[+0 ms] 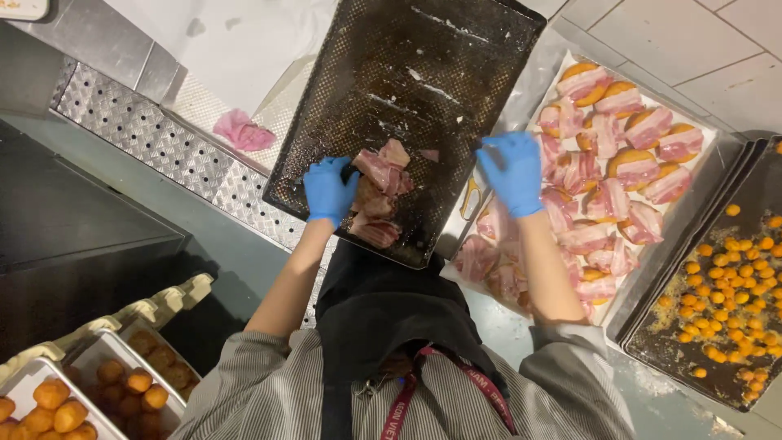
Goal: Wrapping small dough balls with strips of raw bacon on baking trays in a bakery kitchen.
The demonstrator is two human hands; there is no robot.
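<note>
**A:** Hands first, please. What does each hold?

**B:** Left hand [328, 191], blue glove: fingers curled together on the left side of a pile of bacon slices [380, 195], touching it; whether a slice is actually clamped, I cannot tell. Right hand [513, 171], blue glove: fingers bent down and close together at the right edge of the dark tray, above the paper-lined tray; nothing visibly pinched, and I cannot tell if it holds anything.

**A:** Location of the pile?

**B:** Near end of the dark perforated baking tray [407, 90], a greasy sheet lying at a slant in the middle of the scene. The far part of it is bare, with white streaks.

**A:** Items to the right?

**B:** 1 paper-lined tray [707, 134] just beside the dark tray, carrying rows of bacon-wrapped pieces [619, 167], pink over orange. Further right, 1 dark tray [762, 183] with small round orange balls [729, 285] scattered over it.

**A:** Items to the left?

**B:** 1 crumpled pink cloth [242, 130] on the steel counter, far left of the dark tray. Steel strip with a raised pattern [122, 114] running along the counter edge. At the near left corner, metal containers [98, 352] holding round golden fried pieces [50, 395].

**A:** Person?

**B:** Striped shirt, dark apron [383, 310], red lanyard [405, 403].
</note>
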